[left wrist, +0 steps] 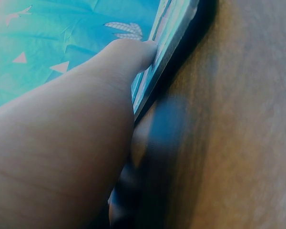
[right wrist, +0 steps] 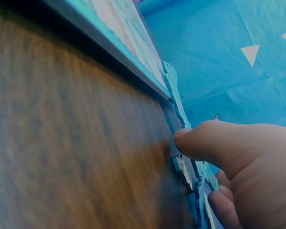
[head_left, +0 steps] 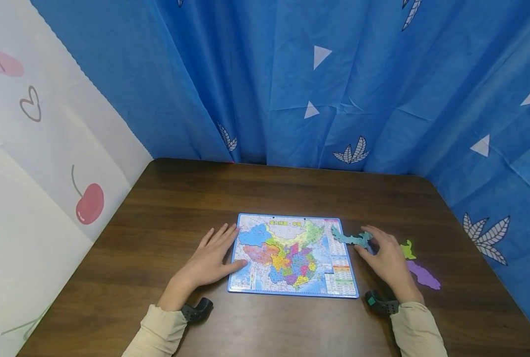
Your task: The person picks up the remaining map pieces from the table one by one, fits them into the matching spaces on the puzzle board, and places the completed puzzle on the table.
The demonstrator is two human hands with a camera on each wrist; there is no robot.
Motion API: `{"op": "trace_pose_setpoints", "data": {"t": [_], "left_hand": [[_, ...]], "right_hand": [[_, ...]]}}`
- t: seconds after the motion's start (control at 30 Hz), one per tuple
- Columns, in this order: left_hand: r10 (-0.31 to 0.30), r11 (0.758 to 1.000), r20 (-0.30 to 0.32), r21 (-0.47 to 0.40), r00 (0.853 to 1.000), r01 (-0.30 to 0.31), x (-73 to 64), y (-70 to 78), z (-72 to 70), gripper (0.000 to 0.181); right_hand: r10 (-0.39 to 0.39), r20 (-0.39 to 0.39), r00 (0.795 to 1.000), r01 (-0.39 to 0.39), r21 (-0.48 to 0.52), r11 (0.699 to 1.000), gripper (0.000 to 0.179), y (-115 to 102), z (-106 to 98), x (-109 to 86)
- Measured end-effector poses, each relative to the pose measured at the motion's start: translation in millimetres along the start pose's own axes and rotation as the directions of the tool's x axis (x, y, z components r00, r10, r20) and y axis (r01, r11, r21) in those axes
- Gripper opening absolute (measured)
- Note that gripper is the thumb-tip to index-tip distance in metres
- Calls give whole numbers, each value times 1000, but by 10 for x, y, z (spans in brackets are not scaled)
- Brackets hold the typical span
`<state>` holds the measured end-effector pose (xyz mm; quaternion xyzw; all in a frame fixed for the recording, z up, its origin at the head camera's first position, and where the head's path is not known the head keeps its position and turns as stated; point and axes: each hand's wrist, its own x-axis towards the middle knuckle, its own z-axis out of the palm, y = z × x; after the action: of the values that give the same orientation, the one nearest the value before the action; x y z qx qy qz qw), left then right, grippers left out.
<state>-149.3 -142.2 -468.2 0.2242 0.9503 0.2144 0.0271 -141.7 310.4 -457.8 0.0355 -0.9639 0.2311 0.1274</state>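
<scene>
A blue-rimmed map puzzle board [head_left: 336, 233] with many coloured regions lies flat on the table. My left hand [head_left: 211, 258] rests at its left edge, fingers spread and thumb on the board's surface. In the left wrist view the thumb [left wrist: 138, 52] lies over the board's edge. My right hand [head_left: 385, 255] pinches a long teal puzzle piece [head_left: 347, 239] between thumb and fingers; its left end overlaps the board's right edge. Under the right thumb [right wrist: 200, 138] in the right wrist view, more blue pieces [right wrist: 181, 171] show below the teal one.
Beside the right hand lie a lime-green piece [head_left: 408, 250] and a purple piece [head_left: 424, 275] on the brown wooden table [head_left: 193, 198]. Blue curtains [head_left: 256, 89] hang behind the table and a white printed cloth [head_left: 46, 163] at its left.
</scene>
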Motion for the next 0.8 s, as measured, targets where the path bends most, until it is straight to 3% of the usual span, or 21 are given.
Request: {"op": "trace_pose_setpoints", "data": {"t": [0.5,0.8], "left_hand": [[-4,1000,5,-9,1000,4,-1,15,-5,94],[-6,1000,0,-9,1000,6,-4,6,3,94]], "right_hand": [[-6,-34,999,6,12,1000,50,-21,9,-4],[20,-5,1000,-20,31,999,49,-71,-12,12]]}}
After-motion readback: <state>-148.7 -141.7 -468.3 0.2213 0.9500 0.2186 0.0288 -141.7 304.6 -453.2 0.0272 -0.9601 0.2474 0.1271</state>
